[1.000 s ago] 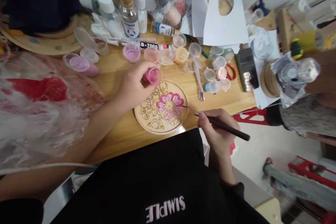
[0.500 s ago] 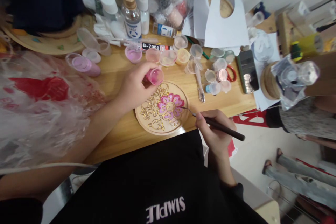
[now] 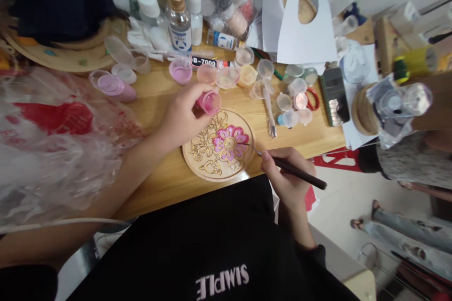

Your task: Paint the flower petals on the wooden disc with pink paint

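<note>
A round wooden disc (image 3: pixel 197 169) with a gold outline pattern lies on the wooden table (image 3: pixel 158 99). Its flower (image 3: pixel 229 143) is filled in pink. My left hand (image 3: pixel 181 115) is closed round a small cup of pink paint (image 3: pixel 210 102), tilted just above the disc's far edge. My right hand (image 3: pixel 287 176) pinches a thin dark brush (image 3: pixel 298 175). The brush's metal tip touches the right side of the flower.
Several small paint cups (image 3: pixel 226 76) stand behind the disc, with bottles (image 3: pixel 178 19) and a glue tube (image 3: pixel 205 62) beyond. A phone (image 3: pixel 334 96) lies at the right. Crinkled plastic (image 3: pixel 52 150) covers the left. Another person's legs (image 3: pixel 399 235) show at the lower right.
My right hand and the brush have shifted slightly left, toward the flower. The left hand still holds the pink cup in the same place.
</note>
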The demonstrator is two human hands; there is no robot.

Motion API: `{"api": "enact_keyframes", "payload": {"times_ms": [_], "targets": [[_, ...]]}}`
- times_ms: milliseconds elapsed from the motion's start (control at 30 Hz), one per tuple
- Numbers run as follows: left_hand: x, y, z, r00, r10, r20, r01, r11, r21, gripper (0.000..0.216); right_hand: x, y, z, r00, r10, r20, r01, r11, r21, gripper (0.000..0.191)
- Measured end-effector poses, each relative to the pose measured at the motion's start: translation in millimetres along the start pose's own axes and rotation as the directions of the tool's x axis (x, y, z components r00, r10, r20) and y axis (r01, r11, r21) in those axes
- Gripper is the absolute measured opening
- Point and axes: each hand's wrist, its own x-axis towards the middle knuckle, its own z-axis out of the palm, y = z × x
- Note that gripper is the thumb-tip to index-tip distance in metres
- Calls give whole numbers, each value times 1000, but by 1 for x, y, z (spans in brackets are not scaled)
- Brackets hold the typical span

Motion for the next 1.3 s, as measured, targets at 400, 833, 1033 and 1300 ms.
{"api": "enact_keyframes", "payload": {"times_ms": [400,833,1033,1300], "targets": [[0,0,-1,999,42,-10,-42,999,6,20,-4,5,-4,1000,-17,-25,16,998,-67,15],[-1,-1,0,999,44,5,-44,999,14,20,-2,5,-4,999,-42,-21,40,996,-79,16],[0,1,-1,1000,11,10,-11,1000,15,19,-3,6,-7,999,-26,-45,22,995,-99,18],[0,1,-1,999,-13,29,12,1000,14,22,-2,4,-3,998,-58,-13,57,997,-58,15]]}}
